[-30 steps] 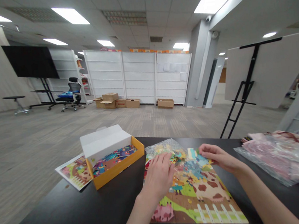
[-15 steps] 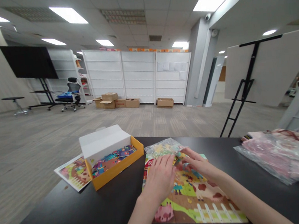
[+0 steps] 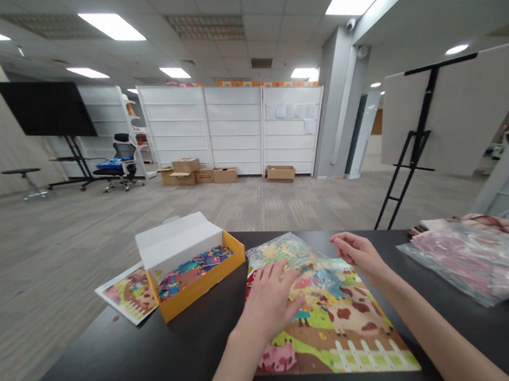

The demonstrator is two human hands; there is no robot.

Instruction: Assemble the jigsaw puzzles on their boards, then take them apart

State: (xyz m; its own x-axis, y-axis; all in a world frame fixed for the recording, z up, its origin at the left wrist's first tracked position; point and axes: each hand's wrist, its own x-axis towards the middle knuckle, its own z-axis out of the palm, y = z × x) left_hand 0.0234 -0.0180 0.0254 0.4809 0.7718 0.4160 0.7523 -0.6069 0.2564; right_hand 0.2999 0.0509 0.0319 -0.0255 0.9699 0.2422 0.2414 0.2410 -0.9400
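Observation:
A farm-scene puzzle [image 3: 359, 319] lies flat near the table's front edge. Across its upper part rests a clear plastic bag [image 3: 283, 248] with small colourful pieces showing through. My left hand [image 3: 270, 295] has its fingers spread over the puzzle's upper left and the bag's lower edge, holding nothing. Above the puzzle's top right corner is my right hand [image 3: 356, 252], its fingers pinched together; whatever they hold, if anything, is too small to name. To the left, an open yellow box [image 3: 205, 286] contains colourful pieces [image 3: 194, 272].
A printed farm picture [image 3: 131, 291] lies partly under the box on the black table [image 3: 119, 374]. Pink fabric in clear plastic [image 3: 480, 258] sits at the right. An easel-like stand [image 3: 407, 168] rises beyond the table.
My right hand has moved right and away from the bag, its fingers now pinched. My left hand has spread its fingers. The bag lies flatter, uncovering more of the puzzle.

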